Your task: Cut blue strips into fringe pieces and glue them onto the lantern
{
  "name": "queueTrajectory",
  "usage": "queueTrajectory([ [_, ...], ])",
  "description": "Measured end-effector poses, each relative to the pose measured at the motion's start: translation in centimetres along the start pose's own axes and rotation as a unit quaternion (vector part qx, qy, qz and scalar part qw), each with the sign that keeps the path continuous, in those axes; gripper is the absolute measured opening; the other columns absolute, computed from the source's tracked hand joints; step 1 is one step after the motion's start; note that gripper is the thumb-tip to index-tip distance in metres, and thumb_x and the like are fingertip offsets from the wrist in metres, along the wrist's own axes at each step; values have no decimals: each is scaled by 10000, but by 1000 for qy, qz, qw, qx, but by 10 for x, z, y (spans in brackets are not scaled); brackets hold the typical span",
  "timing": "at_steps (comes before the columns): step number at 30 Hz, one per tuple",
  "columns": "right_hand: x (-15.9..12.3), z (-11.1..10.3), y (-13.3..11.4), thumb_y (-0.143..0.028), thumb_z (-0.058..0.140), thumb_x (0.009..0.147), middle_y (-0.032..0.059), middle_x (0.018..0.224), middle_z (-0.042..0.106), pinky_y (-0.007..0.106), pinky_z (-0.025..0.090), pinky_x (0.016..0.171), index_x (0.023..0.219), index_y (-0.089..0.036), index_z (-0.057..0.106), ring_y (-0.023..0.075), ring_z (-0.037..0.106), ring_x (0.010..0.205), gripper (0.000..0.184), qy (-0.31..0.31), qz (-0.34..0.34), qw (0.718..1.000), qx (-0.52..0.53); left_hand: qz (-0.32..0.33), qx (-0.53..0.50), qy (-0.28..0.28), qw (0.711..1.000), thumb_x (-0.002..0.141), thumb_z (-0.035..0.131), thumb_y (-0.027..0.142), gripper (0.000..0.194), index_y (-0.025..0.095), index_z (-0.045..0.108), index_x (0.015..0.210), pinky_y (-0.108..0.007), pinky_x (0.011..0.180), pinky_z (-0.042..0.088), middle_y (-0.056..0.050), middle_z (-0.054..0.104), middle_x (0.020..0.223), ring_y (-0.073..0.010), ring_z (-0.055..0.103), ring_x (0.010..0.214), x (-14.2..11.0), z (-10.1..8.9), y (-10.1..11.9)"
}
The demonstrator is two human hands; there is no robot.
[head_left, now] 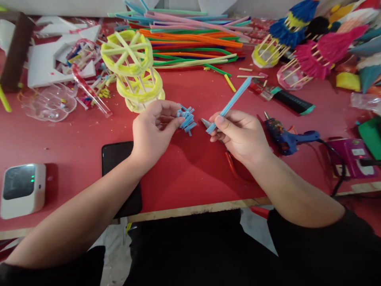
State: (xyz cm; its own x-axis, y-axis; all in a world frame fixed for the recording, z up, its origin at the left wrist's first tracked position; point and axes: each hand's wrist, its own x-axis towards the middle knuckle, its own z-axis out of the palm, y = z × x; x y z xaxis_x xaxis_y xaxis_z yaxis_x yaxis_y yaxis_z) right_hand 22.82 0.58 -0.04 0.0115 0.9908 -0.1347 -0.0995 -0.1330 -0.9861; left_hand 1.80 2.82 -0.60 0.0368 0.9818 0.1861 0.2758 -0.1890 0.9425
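Note:
My left hand (153,131) has its thumb and fingers closed at a small heap of short blue pipe-cleaner pieces (187,119), apparently pinching some at the heap's left edge. In my right hand (241,133) a bundle of longer blue pipe-cleaner strips (233,103) is gripped between thumb and fingers, slanting up to the right. A pointed metal tip shows beside those fingers, and a red-handled cutting tool (231,163) lies beneath the hand, mostly hidden. Whether that hand touches the tool, I cannot tell.
Behind my left hand stands a yellow frame of rings and sticks (127,69). Coloured pipe cleaners (190,39) lie at the back. To the right are a glue gun (288,137), a black-green cutter (293,100) and pink and blue models. A phone (127,198) lies under my left forearm.

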Motion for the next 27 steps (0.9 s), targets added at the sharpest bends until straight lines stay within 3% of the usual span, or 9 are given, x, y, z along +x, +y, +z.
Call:
queueTrajectory([
  [6,1,1,3,-549,941,706,-13,759,731,250,637,573,833,-228,792,114,676,652,375,-12,-6,1000,19,-1,-70,-13,997,917,741,173,202,171,755,1118,-288,868,681,-72,828,1070,-190,809,972,0,2,-4],
  [14,4,3,6,-466,979,675,-33,702,750,214,643,560,804,-216,808,101,719,609,329,-27,-45,997,60,-8,-114,6,993,906,735,150,211,200,782,1105,-249,730,676,-36,842,984,-162,808,798,0,4,-1],
  [18,2,4,6,-426,967,706,-30,709,768,230,659,585,802,-228,827,112,738,614,260,-55,-55,995,59,-111,-173,-57,977,827,834,176,358,181,789,1182,-269,762,680,-41,844,895,-185,809,816,-5,4,8],
  [22,1,4,3,-397,994,658,-27,731,766,214,627,538,771,-236,841,98,702,595,249,-71,-84,994,25,-168,-178,-124,962,785,899,249,451,173,800,1218,-259,775,672,-49,851,916,-184,804,834,-9,5,17],
  [27,1,4,2,-393,1011,626,-25,753,742,209,592,510,752,-219,833,91,676,590,279,-102,-70,992,13,-240,-226,-203,922,686,988,343,567,167,810,1195,-197,689,646,-32,836,825,-153,786,762,-9,6,19],
])
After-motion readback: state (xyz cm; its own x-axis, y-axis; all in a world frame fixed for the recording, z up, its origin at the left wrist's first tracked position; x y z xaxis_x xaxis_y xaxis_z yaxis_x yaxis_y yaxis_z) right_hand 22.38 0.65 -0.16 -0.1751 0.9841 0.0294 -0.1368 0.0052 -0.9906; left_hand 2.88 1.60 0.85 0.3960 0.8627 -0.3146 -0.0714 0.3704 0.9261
